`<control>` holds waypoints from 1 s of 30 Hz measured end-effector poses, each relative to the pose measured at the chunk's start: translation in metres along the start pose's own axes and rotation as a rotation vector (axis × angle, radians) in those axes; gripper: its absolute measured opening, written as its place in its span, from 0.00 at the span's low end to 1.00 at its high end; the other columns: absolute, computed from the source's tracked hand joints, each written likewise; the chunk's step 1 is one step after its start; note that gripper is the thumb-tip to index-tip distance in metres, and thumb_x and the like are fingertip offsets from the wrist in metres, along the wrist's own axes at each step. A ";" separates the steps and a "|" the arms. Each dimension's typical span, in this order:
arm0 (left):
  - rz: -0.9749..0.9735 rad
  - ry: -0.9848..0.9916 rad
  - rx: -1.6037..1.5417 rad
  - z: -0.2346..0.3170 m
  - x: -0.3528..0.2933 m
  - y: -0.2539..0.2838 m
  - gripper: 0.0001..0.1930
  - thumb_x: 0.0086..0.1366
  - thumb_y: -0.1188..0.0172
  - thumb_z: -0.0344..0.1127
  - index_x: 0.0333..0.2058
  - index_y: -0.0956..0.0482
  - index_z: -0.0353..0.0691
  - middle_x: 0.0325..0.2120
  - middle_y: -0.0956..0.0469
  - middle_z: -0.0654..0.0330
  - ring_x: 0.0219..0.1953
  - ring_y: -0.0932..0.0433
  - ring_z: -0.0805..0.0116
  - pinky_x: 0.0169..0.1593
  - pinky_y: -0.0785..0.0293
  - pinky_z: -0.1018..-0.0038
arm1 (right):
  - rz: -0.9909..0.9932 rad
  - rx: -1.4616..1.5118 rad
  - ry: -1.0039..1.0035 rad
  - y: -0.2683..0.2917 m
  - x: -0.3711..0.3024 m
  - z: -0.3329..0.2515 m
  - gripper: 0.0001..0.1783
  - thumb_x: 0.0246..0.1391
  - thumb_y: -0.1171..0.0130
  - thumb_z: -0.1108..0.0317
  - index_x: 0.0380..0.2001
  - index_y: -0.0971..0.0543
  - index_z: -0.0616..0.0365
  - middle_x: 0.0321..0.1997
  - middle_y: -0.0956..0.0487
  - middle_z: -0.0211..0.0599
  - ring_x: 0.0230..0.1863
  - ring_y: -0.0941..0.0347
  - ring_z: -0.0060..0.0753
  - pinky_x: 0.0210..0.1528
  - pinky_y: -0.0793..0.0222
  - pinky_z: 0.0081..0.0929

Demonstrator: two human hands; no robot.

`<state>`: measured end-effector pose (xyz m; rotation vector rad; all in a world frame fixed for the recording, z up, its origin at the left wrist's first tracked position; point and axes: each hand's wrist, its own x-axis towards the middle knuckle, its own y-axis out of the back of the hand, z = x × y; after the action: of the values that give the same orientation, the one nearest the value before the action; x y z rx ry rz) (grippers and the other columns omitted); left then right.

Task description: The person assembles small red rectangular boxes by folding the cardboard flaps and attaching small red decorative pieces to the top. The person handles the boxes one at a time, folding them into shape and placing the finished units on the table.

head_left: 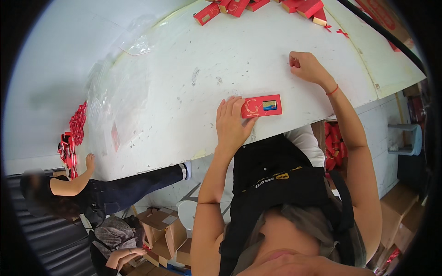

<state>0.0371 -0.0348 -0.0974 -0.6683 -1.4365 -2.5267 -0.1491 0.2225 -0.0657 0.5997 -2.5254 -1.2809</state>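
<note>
A flat red gift box (258, 108) lies on the white table (184, 92) close to its near edge. Through a small window at its right end something blue and gold shows. My left hand (232, 122) grips the left end of this box, thumb along the near side and fingers over the far corner. Farther out on the right, my right hand (307, 68) rests on the table apart from the box. Its fingers are curled into a loose fist, and whatever they may hold is hidden.
More red boxes (237, 8) lie at the far edge, with small red ribbon bows (341, 33) beside them. Clear plastic sheeting (124, 92) covers the table's left part. Red ribbon bunches (77, 124) hang there near another person (69, 186). Cardboard boxes (161, 230) stand below.
</note>
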 end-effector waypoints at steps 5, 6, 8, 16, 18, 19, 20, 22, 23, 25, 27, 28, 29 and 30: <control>-0.139 0.095 -0.148 -0.005 0.010 0.011 0.37 0.45 0.21 0.38 0.52 0.33 0.38 0.48 0.26 0.54 0.57 0.31 0.49 0.61 0.36 0.56 | -0.073 0.177 -0.028 0.007 0.008 0.009 0.06 0.47 0.40 0.71 0.24 0.22 0.63 0.28 0.21 0.38 0.31 0.25 0.30 0.39 0.29 0.31; -0.118 0.111 -0.185 -0.007 0.010 0.008 0.39 0.44 0.21 0.38 0.53 0.34 0.38 0.48 0.26 0.55 0.57 0.31 0.50 0.61 0.36 0.57 | -0.020 0.137 0.095 0.009 0.010 0.008 0.07 0.47 0.39 0.70 0.23 0.22 0.63 0.30 0.21 0.37 0.32 0.25 0.28 0.38 0.29 0.29; -0.118 0.164 -0.240 -0.010 0.011 0.006 0.43 0.43 0.20 0.38 0.55 0.36 0.38 0.47 0.26 0.55 0.57 0.32 0.51 0.61 0.36 0.58 | -0.045 0.288 0.181 0.011 0.009 0.002 0.07 0.53 0.39 0.69 0.28 0.22 0.62 0.32 0.20 0.34 0.33 0.26 0.23 0.37 0.31 0.22; -0.067 0.215 -0.301 -0.009 0.005 -0.004 0.49 0.41 0.18 0.38 0.60 0.40 0.39 0.48 0.26 0.54 0.55 0.32 0.52 0.60 0.35 0.58 | -0.329 0.727 0.194 -0.059 -0.017 -0.093 0.04 0.58 0.41 0.70 0.34 0.22 0.58 0.26 0.22 0.24 0.27 0.33 0.10 0.28 0.40 0.15; -0.039 0.190 -0.303 -0.011 0.003 -0.005 0.49 0.42 0.19 0.38 0.61 0.39 0.39 0.47 0.25 0.55 0.56 0.31 0.53 0.60 0.36 0.58 | -0.286 0.660 0.202 -0.062 -0.016 -0.099 0.05 0.55 0.40 0.70 0.32 0.21 0.59 0.25 0.20 0.29 0.28 0.28 0.17 0.33 0.34 0.21; -0.026 0.177 -0.302 -0.012 0.002 -0.006 0.48 0.43 0.19 0.38 0.61 0.39 0.40 0.47 0.24 0.55 0.56 0.31 0.53 0.61 0.37 0.59 | -0.264 0.627 0.207 -0.063 -0.016 -0.103 0.05 0.53 0.39 0.69 0.31 0.20 0.60 0.25 0.19 0.32 0.28 0.25 0.21 0.35 0.31 0.23; -0.027 0.194 -0.304 -0.011 0.001 -0.006 0.48 0.43 0.19 0.38 0.61 0.39 0.40 0.47 0.24 0.55 0.56 0.31 0.53 0.61 0.37 0.59 | -0.250 0.614 0.188 -0.065 -0.017 -0.104 0.05 0.53 0.39 0.70 0.31 0.19 0.60 0.25 0.19 0.32 0.28 0.25 0.22 0.36 0.30 0.24; -0.032 0.215 -0.307 -0.011 0.002 -0.006 0.49 0.42 0.19 0.38 0.61 0.39 0.40 0.47 0.24 0.56 0.56 0.31 0.53 0.60 0.36 0.59 | -0.211 0.588 0.150 -0.067 -0.018 -0.104 0.05 0.51 0.39 0.70 0.30 0.18 0.60 0.26 0.18 0.33 0.27 0.25 0.25 0.38 0.30 0.25; -0.026 0.215 -0.305 -0.011 0.002 -0.006 0.49 0.42 0.19 0.38 0.61 0.39 0.40 0.47 0.24 0.56 0.56 0.31 0.53 0.60 0.36 0.59 | -0.195 0.582 0.183 -0.070 -0.018 -0.103 0.05 0.52 0.39 0.70 0.31 0.18 0.59 0.26 0.19 0.31 0.27 0.28 0.22 0.36 0.33 0.23; -0.016 0.215 -0.303 -0.010 0.001 -0.006 0.49 0.42 0.19 0.38 0.61 0.39 0.40 0.47 0.24 0.56 0.57 0.31 0.52 0.60 0.36 0.59 | -0.163 0.572 0.247 -0.078 -0.019 -0.098 0.04 0.54 0.39 0.70 0.31 0.18 0.58 0.27 0.20 0.27 0.27 0.33 0.17 0.31 0.38 0.19; -0.014 0.205 -0.305 -0.012 0.001 -0.008 0.49 0.42 0.19 0.39 0.61 0.39 0.40 0.47 0.24 0.56 0.57 0.32 0.52 0.60 0.36 0.59 | -0.113 0.525 0.285 -0.079 -0.018 -0.098 0.04 0.53 0.38 0.70 0.31 0.18 0.57 0.28 0.20 0.27 0.29 0.32 0.19 0.32 0.38 0.20; -0.013 0.200 -0.305 -0.012 0.001 -0.008 0.49 0.42 0.19 0.39 0.61 0.39 0.40 0.46 0.24 0.56 0.57 0.32 0.52 0.60 0.35 0.59 | -0.089 0.502 0.304 -0.079 -0.018 -0.098 0.04 0.53 0.38 0.70 0.31 0.17 0.57 0.28 0.20 0.27 0.30 0.31 0.20 0.32 0.38 0.21; -0.033 0.213 -0.308 -0.011 0.002 -0.006 0.47 0.44 0.20 0.38 0.61 0.39 0.39 0.47 0.24 0.55 0.57 0.32 0.53 0.60 0.35 0.59 | -0.102 0.499 0.283 -0.079 -0.019 -0.099 0.04 0.52 0.38 0.70 0.31 0.17 0.57 0.28 0.20 0.27 0.31 0.31 0.20 0.33 0.37 0.21; -0.052 0.225 -0.311 -0.008 0.003 -0.002 0.46 0.46 0.21 0.38 0.60 0.40 0.39 0.48 0.25 0.54 0.56 0.31 0.54 0.60 0.35 0.59 | -0.115 0.495 0.262 -0.077 -0.019 -0.099 0.04 0.52 0.37 0.70 0.30 0.17 0.57 0.28 0.20 0.27 0.32 0.31 0.21 0.33 0.37 0.22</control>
<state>0.0313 -0.0405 -0.1009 -0.3734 -1.0119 -2.7897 -0.0745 0.1202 -0.0706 0.9548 -2.6075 -0.5458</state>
